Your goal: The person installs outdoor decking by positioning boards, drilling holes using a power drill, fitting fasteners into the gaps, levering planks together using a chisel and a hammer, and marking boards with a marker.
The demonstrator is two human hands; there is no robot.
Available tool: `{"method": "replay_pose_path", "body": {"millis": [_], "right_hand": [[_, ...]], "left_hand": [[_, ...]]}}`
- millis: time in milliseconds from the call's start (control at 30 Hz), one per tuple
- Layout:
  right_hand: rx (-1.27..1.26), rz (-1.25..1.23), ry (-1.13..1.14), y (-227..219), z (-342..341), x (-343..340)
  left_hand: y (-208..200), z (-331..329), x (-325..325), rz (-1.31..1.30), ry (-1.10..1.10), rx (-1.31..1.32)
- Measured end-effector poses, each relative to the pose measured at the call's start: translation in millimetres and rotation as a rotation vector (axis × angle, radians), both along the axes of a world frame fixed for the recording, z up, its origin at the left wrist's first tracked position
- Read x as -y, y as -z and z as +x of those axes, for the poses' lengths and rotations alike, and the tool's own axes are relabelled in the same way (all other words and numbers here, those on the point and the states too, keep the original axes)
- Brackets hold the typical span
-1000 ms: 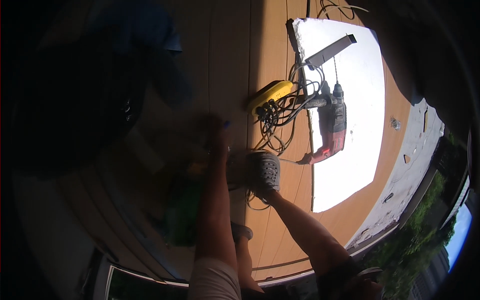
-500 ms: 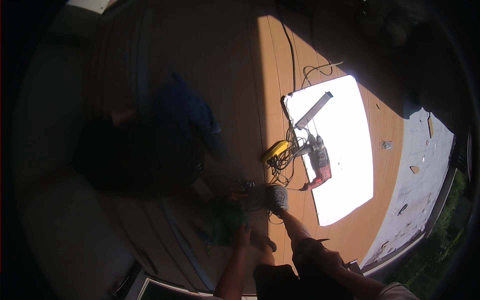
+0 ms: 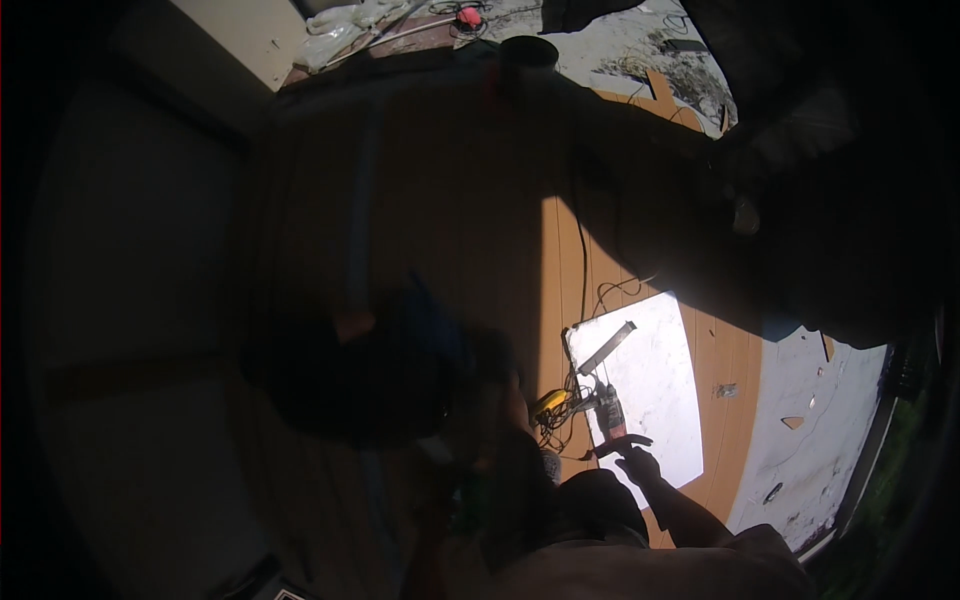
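Observation:
A red and dark power drill [image 3: 608, 408] lies on a sunlit white panel [image 3: 665, 400]. Reaching in from below, my right hand [image 3: 640, 463] is at the drill's rear end, its fingers stretched toward the grip. Contact between fingers and drill is too dark to confirm. Deep shadow covers my left forearm [image 3: 428, 555], which points toward a dim green object [image 3: 467, 503]; the fingers there cannot be made out. Just left of the drill sit a yellow tool or case [image 3: 550, 402] and a tangle of dark cable [image 3: 560, 428].
A dark metal strip [image 3: 608, 348] lies on the panel. To the left, another person [image 3: 335, 385] bends low in shadow beside something blue [image 3: 435, 320]. A bucket-like container [image 3: 528, 53] stands at the far side, and a dirty white slab [image 3: 800, 440] borders the plank floor [image 3: 720, 440].
The view has tipped forward, bringing the far area into sight. My right hand has moved from beside my knee up to the drill. My left arm has sunk into darker shadow.

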State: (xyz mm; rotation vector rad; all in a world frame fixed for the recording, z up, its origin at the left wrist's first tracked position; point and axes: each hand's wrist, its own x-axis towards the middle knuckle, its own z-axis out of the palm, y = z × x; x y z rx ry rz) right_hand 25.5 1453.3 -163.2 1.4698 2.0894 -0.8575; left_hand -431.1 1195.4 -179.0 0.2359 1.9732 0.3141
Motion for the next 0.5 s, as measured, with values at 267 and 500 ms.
{"method": "replay_pose_path", "body": {"millis": [267, 500], "right_hand": [[-0.377, -0.157, 0.891, -101, -90, -214], [-0.25, -0.253, 1.014, -162, -168, -342]], "left_hand": [[25, -156, -190, 0.069, -0.025, -0.049], [-30, -229, -404, 0.18, 0.038, -0.145]]}}
